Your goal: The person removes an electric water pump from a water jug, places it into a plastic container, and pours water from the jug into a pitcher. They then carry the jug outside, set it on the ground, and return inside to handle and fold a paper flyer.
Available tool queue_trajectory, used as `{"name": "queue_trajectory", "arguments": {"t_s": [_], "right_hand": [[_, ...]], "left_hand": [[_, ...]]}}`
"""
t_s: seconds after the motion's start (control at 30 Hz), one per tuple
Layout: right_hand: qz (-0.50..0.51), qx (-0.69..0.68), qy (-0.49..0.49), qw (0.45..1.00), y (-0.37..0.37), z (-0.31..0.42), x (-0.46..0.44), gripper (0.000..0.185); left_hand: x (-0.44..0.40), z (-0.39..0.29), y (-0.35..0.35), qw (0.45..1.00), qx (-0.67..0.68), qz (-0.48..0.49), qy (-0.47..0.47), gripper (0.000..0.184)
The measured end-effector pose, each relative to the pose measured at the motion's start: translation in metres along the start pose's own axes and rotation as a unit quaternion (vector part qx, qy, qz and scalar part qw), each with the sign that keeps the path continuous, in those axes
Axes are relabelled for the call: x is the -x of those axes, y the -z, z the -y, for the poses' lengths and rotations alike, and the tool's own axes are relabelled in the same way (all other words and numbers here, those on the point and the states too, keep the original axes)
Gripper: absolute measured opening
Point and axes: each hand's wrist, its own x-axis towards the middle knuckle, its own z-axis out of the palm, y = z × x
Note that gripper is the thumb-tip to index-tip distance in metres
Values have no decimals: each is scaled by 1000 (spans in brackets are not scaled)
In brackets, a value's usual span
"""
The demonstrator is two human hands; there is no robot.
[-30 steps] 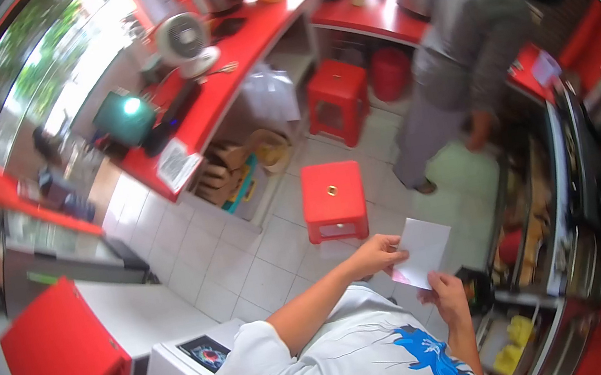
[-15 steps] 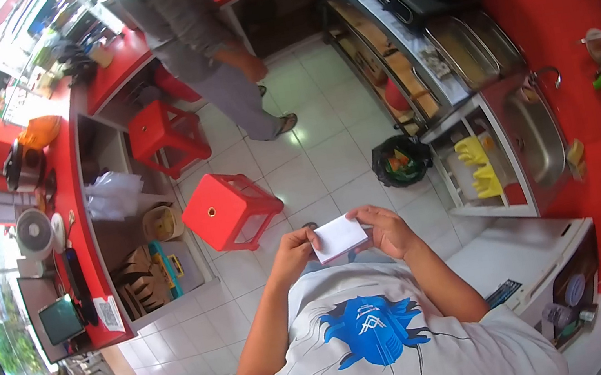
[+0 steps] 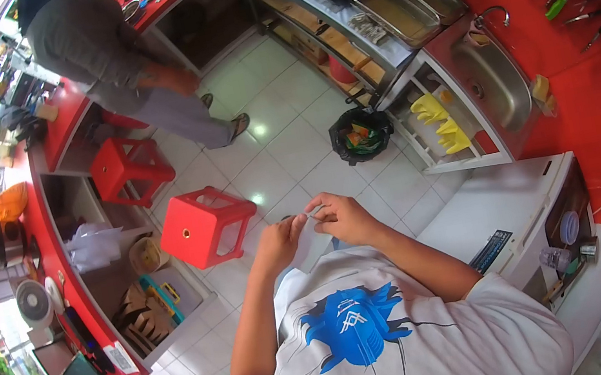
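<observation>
Both hands meet in front of the shirt, at the lower middle of the view. My left hand (image 3: 282, 242) is closed, its thumb and fingers pinching one side of the white paper (image 3: 314, 245). On the other side, my right hand (image 3: 342, 218) pinches the paper near its top, fingers bent. The paper is tilted, so little of its face can be made out between the hands. A red stool (image 3: 189, 232) stands on the floor beyond my left hand.
A person in grey (image 3: 90, 44) stands at the upper left by a second red stool (image 3: 121, 170). A black-bagged bin (image 3: 362, 135) is near the shelf with yellow gloves (image 3: 441, 124). The sink (image 3: 494, 87) and a white cabinet (image 3: 491, 207) are at right.
The view has swung toward the sink side, shifting the stools and the person leftward. Both hands have come together before the chest, and the paper has turned from face-on to tilted.
</observation>
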Motion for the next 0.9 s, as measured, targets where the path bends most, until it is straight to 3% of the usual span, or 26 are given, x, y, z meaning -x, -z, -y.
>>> {"name": "queue_trajectory", "arguments": {"t_s": [0.13,0.3,0.43,0.5,0.57,0.73,0.83,0.9], "right_hand": [[4,-11,-25,1000,-4,-11,-4,30],[-34,-102,-121,987,-13,-17,-11,19],[-53,-76,-87,992,-17,-21,-16,19],[-81,67,-16,994,-17,-12,-18,19],[-76,33,-30,996,-20,-1,-17,21],[-46,-172,-131,975,-21,-8,-21,25],[-48,-113,-103,987,-15,-8,-22,26],[-22,-105,-109,988,-6,-5,-22,27]], "left_hand": [[-3,5,-10,987,-105,-88,-87,33],[-6,18,-12,977,-129,-132,-107,30],[-6,16,-8,983,-82,-120,-110,28],[-6,15,-6,985,-65,-114,-110,27],[-6,13,-3,990,30,-111,-77,27],[-13,20,-10,975,111,-187,-40,30],[-14,22,-12,973,153,-171,-21,31],[-17,25,-4,969,239,-67,6,32]]}}
